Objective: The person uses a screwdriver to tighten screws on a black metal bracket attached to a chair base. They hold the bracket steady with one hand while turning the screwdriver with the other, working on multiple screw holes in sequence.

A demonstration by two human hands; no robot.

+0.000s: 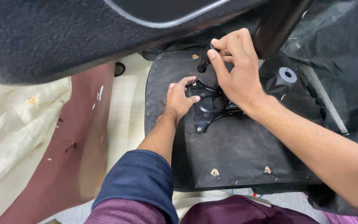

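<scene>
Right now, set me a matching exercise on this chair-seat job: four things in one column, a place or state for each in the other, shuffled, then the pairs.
Things:
1. left hand
2. right hand
3. black metal bracket
4. dark red cloth

Places or states:
A. lies flat on the floor, left of the seat
B. pinches the top of the black tool
C. rests at the bracket's left edge, by the tool's tip
D. sits on the black fabric underside of the seat

Pairs: 1-C, 2-B, 3-D, 4-A
</scene>
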